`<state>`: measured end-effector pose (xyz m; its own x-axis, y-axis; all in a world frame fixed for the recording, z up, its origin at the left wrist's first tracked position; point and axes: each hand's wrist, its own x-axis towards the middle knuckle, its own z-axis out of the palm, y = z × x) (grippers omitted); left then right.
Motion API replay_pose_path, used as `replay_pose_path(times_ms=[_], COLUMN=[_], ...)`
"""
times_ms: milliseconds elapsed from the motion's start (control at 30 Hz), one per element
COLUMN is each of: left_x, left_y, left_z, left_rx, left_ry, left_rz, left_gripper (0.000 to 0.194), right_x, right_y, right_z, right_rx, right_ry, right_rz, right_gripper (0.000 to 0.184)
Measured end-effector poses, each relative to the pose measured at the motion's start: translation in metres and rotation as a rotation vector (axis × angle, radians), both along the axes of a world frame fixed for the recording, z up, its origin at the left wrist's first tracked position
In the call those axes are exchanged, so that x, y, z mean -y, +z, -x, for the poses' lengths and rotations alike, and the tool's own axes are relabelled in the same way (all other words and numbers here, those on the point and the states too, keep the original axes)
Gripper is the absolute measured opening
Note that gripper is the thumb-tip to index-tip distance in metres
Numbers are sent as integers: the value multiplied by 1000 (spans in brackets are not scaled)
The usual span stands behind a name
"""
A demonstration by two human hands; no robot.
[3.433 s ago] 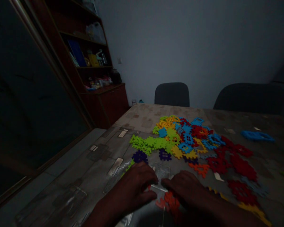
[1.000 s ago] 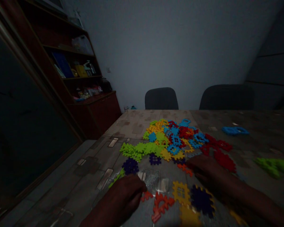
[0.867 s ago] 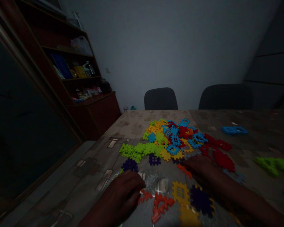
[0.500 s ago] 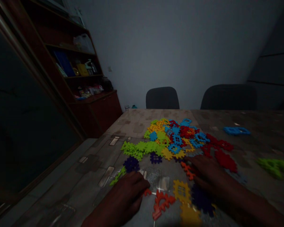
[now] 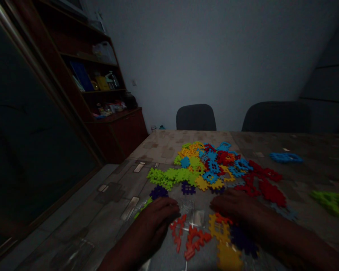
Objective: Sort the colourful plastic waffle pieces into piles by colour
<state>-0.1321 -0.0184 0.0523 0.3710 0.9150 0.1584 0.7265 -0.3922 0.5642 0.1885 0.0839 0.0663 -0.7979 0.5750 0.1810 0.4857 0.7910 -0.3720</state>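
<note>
My left hand [image 5: 158, 218] hovers low over the near table with its fingers stretched out, just beside an orange notched building piece [image 5: 177, 232]. To that piece's right lies a triangular orange building piece [image 5: 196, 241] with a round cut-out. My right hand [image 5: 234, 205] curls palm-down over another orange building piece [image 5: 224, 219], of which only the near edge shows; its fingertips are partly hidden. Beneath and beside that hand lie a yellow window piece [image 5: 219, 229], a plain yellow piece [image 5: 228, 258] and dark blue pieces [image 5: 244, 241].
Beyond my hands spreads a heap of interlocking pieces: green [image 5: 172, 176], yellow [image 5: 192, 150], light blue [image 5: 214, 165] and red [image 5: 272, 192]. Farther right are a blue piece [image 5: 286, 157] and green pieces [image 5: 330, 199]. Two chairs [image 5: 196, 116] stand behind the table; shelves [image 5: 101, 90] stand at left.
My right hand has come nearer and slightly left, and the orange piece under it has shifted nearer too. The orange piece beside my left hand, mostly covered before, now shows.
</note>
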Motion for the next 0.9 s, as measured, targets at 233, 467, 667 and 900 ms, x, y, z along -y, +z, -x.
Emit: replay_pose_path(times_ms=[233, 467, 667, 900], left_x=[7, 10, 8, 7], left_y=[16, 6, -11, -11], left_z=[-19, -20, -17, -17], left_rx=[-90, -37, -34, -68], left_ry=[22, 26, 112, 132], left_rz=[233, 188, 109, 68], left_gripper=[58, 67, 62, 62], right_x=[-18, -35, -14, -27], right_y=[-6, -24, -30, -28], right_z=[4, -8, -2, -11], right_rx=[159, 79, -37, -45], right_ry=[146, 7, -18, -70], right_rz=[-100, -55, -38, -76], right_gripper=[31, 31, 48, 52])
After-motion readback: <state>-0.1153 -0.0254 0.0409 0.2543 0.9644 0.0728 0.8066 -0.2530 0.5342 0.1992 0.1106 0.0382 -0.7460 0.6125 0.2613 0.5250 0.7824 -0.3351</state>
